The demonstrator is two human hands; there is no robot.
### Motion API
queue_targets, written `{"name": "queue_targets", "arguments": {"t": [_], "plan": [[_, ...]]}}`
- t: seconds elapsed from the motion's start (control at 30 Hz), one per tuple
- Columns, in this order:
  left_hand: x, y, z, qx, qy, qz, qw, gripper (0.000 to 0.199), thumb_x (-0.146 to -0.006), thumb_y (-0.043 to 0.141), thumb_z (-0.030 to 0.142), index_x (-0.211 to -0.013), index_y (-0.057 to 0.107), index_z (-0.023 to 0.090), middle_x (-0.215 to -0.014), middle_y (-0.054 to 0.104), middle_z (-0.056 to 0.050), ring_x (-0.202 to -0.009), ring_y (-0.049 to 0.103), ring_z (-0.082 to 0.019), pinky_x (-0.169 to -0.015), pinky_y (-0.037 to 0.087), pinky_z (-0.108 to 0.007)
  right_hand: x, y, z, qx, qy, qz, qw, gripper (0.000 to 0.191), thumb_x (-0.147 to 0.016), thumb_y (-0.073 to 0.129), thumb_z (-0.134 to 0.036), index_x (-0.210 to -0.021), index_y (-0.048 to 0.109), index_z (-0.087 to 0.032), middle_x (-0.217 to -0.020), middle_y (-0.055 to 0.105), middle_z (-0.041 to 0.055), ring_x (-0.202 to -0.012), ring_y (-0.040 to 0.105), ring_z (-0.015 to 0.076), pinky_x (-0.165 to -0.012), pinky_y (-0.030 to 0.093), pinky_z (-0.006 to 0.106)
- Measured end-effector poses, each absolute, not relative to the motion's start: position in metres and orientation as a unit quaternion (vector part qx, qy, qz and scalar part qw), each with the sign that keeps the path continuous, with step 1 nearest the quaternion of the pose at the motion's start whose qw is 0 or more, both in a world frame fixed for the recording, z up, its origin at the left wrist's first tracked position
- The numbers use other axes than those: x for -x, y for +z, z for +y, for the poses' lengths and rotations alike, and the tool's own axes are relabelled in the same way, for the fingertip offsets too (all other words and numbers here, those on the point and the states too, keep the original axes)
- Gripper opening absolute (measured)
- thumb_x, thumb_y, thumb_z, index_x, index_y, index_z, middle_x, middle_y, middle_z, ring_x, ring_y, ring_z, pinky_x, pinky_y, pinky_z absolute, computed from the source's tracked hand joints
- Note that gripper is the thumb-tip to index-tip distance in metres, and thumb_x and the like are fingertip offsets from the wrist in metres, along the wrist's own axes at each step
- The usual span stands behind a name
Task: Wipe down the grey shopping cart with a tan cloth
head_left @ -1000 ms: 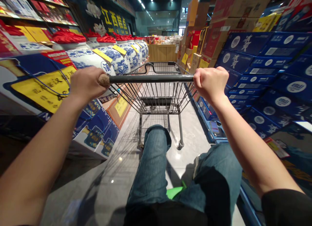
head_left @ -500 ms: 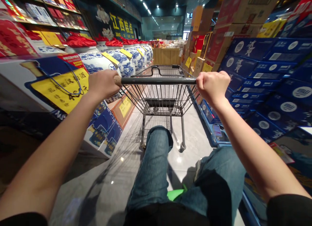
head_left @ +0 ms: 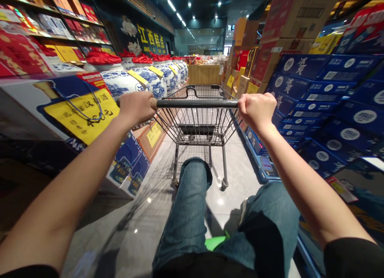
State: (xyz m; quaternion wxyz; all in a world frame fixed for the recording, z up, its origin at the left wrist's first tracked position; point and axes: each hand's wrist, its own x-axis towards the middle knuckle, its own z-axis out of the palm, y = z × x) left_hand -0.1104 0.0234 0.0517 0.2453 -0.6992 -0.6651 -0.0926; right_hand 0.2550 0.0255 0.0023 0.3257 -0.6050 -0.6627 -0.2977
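Both of my hands grip the dark handlebar point(head_left: 196, 104) of a wire shopping cart point(head_left: 199, 128) straight ahead of me. My left hand point(head_left: 136, 106) is closed around the bar's left end, beside a tan band that shows at its edge. My right hand point(head_left: 258, 110) is wrapped around the right end, knuckles up. Through the cart's wires the pale floor shows, and a dark panel point(head_left: 196, 129) sits at its near side. Below the bar my legs in blue jeans point(head_left: 192, 202) are bent, and a bit of something bright green point(head_left: 216, 243) shows between them.
On the left stand gift boxes with a yellow price sign point(head_left: 87, 116), and a row of blue-and-white jars point(head_left: 120, 80) with red cloth tops. Stacked blue cartons point(head_left: 300, 80) on a blue pallet point(head_left: 261, 168) line the right. A wooden counter point(head_left: 204, 74) stands at the aisle's end.
Both hands keep hold of the handlebar. In the picture the bar, the hands and the surrounding shelves sit slightly lower than before. My legs look almost the same.
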Motion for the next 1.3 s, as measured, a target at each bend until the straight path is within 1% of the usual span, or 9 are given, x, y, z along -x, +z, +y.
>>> {"name": "queue_targets", "arguments": {"t": [0.1, 0.2, 0.37, 0.47, 0.6, 0.7, 0.9, 1.17, 1.3], "plan": [[0.113, 0.078, 0.039, 0.739, 0.012, -0.66, 0.133, 0.02, -0.074, 0.066, 0.029, -0.089, 0.073, 0.019, -0.076, 0.068, -0.005, -0.068, 0.056, -0.02, -0.062, 0.034, -0.029, -0.255, 0.003, 0.023, 0.607, -0.301, -0.661, 0.322, 0.05, -0.099, 0.032, -0.033, -0.076, 0.072, -0.015, -0.082, 0.076, 0.0142, -0.074, 0.063, 0.0233, -0.076, 0.033, 0.038], [0.112, 0.09, 0.045, 0.746, 0.059, -0.656, 0.095, 0.016, -0.068, 0.068, 0.026, -0.082, 0.072, 0.019, -0.068, 0.064, -0.003, -0.064, 0.055, -0.019, -0.06, 0.035, -0.029, -0.254, 0.004, 0.023, 0.611, -0.295, -0.66, 0.324, 0.049, -0.099, 0.033, -0.033, -0.077, 0.073, -0.015, -0.082, 0.076, 0.0144, -0.074, 0.063, 0.0236, -0.077, 0.034, 0.039], [0.098, 0.057, 0.024, 0.71, -0.076, -0.656, 0.244, 0.033, -0.083, 0.054, 0.032, -0.106, 0.074, 0.02, -0.097, 0.072, -0.011, -0.088, 0.063, -0.028, -0.072, 0.041, -0.036, -0.254, 0.002, 0.027, 0.599, -0.29, -0.665, 0.338, 0.048, -0.099, 0.033, -0.032, -0.077, 0.073, -0.015, -0.081, 0.075, 0.0148, -0.076, 0.063, 0.0247, -0.079, 0.035, 0.04], [0.094, 0.051, 0.021, 0.702, -0.115, -0.652, 0.263, 0.036, -0.086, 0.051, 0.033, -0.111, 0.072, 0.018, -0.104, 0.073, -0.014, -0.093, 0.064, -0.03, -0.074, 0.042, -0.038, -0.255, 0.002, 0.027, 0.592, -0.293, -0.668, 0.342, 0.048, -0.099, 0.034, -0.032, -0.076, 0.071, -0.015, -0.081, 0.075, 0.0142, -0.076, 0.062, 0.0243, -0.078, 0.035, 0.039], [0.097, 0.081, 0.039, 0.749, 0.019, -0.654, 0.107, 0.024, -0.071, 0.064, 0.031, -0.087, 0.073, 0.018, -0.078, 0.07, -0.008, -0.071, 0.061, -0.023, -0.064, 0.039, -0.033, -0.255, 0.003, 0.023, 0.603, -0.291, -0.667, 0.328, 0.048, -0.1, 0.033, -0.032, -0.076, 0.071, -0.016, -0.082, 0.076, 0.0139, -0.076, 0.062, 0.0239, -0.078, 0.034, 0.038], [0.098, 0.092, 0.046, 0.758, 0.065, -0.647, 0.045, 0.021, -0.066, 0.066, 0.029, -0.083, 0.073, 0.018, -0.071, 0.068, -0.004, -0.065, 0.059, -0.02, -0.061, 0.038, -0.03, -0.254, 0.004, 0.022, 0.607, -0.289, -0.664, 0.328, 0.048, -0.1, 0.033, -0.032, -0.077, 0.072, -0.016, -0.082, 0.076, 0.0141, -0.076, 0.063, 0.024, -0.079, 0.035, 0.038], [0.089, 0.057, 0.023, 0.719, -0.079, -0.631, 0.279, 0.038, -0.086, 0.051, 0.035, -0.111, 0.072, 0.015, -0.107, 0.075, -0.014, -0.09, 0.064, -0.028, -0.071, 0.038, -0.035, -0.252, 0.004, 0.022, 0.605, -0.287, -0.664, 0.334, 0.05, -0.1, 0.032, -0.033, -0.077, 0.072, -0.016, -0.083, 0.076, 0.0141, -0.075, 0.063, 0.0238, -0.079, 0.035, 0.039], [0.085, 0.086, 0.041, 0.76, 0.057, -0.642, 0.089, 0.021, -0.063, 0.065, 0.028, -0.081, 0.072, 0.019, -0.07, 0.067, -0.006, -0.064, 0.058, -0.021, -0.062, 0.038, -0.032, -0.255, 0.002, 0.023, 0.592, -0.295, -0.665, 0.346, 0.049, -0.099, 0.033, -0.033, -0.074, 0.071, -0.017, -0.077, 0.075, 0.0123, -0.073, 0.061, 0.0231, -0.079, 0.035, 0.038], [0.081, 0.065, 0.029, 0.734, -0.054, -0.638, 0.227, 0.031, -0.074, 0.058, 0.037, -0.096, 0.074, 0.023, -0.091, 0.072, -0.009, -0.086, 0.066, -0.03, -0.071, 0.042, -0.037, -0.254, 0.003, 0.022, 0.594, -0.294, -0.665, 0.343, 0.049, -0.099, 0.033, -0.032, -0.074, 0.072, -0.017, -0.079, 0.076, 0.0126, -0.073, 0.061, 0.0229, -0.078, 0.034, 0.038]]}}
